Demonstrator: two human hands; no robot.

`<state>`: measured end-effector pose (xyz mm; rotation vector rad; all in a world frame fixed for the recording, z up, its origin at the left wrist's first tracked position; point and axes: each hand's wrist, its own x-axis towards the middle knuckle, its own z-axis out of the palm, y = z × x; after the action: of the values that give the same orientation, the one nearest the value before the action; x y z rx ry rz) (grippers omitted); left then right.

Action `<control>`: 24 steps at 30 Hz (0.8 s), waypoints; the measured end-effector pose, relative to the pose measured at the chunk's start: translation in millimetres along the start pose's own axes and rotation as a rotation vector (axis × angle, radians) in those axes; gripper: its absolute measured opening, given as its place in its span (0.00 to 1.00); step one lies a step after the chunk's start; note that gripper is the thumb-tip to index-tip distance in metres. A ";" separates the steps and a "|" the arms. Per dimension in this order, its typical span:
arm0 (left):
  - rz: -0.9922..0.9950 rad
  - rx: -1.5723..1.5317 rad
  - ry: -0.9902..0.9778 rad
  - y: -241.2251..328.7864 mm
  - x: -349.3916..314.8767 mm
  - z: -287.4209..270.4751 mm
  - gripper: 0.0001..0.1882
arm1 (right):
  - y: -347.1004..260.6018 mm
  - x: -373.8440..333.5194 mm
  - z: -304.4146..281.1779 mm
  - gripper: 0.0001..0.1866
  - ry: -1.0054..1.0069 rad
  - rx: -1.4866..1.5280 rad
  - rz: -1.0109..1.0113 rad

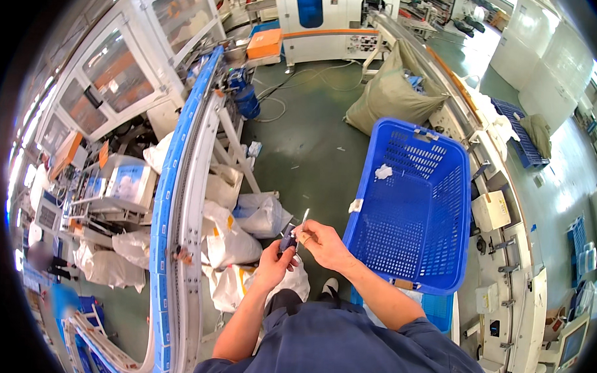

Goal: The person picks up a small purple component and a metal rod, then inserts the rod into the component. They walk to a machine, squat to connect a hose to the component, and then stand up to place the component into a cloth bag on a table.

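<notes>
A: How do the hands grip?

B: The left hand [273, 267] is curled closed around a small dark object [287, 241], short and compact; its exact kind I cannot tell. The right hand [324, 246] has its thumb and fingertips pressed in a narrow pinch on a thin whitish strip [306, 216], which stands up straight. Whether this strip is joined to the dark object, I cannot see.

A: And where is the dark object?

B: It is in the air, between both hands, in front of the person's body.

A: What lies around?

B: At the right is a deep basket [403, 204] of blue plastic, with rounded corners and slotted walls; inside lies a crumpled white scrap [383, 171]. Behind it slumps a soft, olive-green sack [395, 91]. At the left, white sacks [227, 238] with wrinkled surface sit beside a curved metal conveyor [183, 281], which carries a row of flat-sided blue boxes [160, 229].
</notes>
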<state>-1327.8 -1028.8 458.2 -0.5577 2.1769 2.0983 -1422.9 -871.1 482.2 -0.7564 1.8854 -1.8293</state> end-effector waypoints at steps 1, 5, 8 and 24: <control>0.003 0.030 -0.012 5.3 11.4 7.0 0.11 | 1.4 5.7 -8.5 0.12 0.051 0.090 -0.008; 0.073 0.220 0.054 32.3 47.2 34.1 0.11 | 2.0 23.2 -42.9 0.10 0.131 0.101 0.059; 0.109 0.227 -0.011 36.1 75.2 43.8 0.12 | 10.0 34.0 -62.5 0.10 0.122 0.397 0.043; -0.122 -0.531 -0.659 90.5 290.8 19.5 0.17 | -16.8 199.1 -162.6 0.12 0.499 0.281 -0.031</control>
<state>-1630.1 -1070.7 457.5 0.0070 1.2164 2.3387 -1677.0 -870.7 524.8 -0.2457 1.8291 -2.4033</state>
